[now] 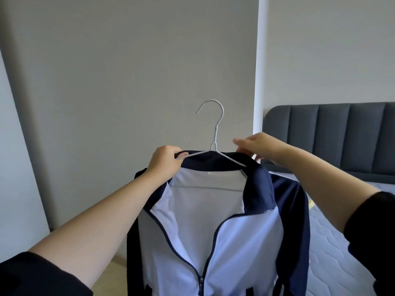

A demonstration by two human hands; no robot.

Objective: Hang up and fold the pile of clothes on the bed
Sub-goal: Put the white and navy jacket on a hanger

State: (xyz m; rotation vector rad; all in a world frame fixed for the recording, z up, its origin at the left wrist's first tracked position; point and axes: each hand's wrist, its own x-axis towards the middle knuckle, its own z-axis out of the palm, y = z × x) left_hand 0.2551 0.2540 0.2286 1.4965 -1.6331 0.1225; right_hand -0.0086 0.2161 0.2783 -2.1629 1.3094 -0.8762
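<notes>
Our left hand (165,160) grips hanger (215,133) and collar (213,166), right hand (259,146) pinches collar; the jacket (245,242) seems soft, light, floppy.

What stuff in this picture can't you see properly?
Head view only.
- Jacket hem: cut off by the bottom edge.
- Hanger ends: hidden inside the jacket; left hand covers one.
- Bed: mostly behind the jacket and right arm; pile of clothes not visible.
</notes>
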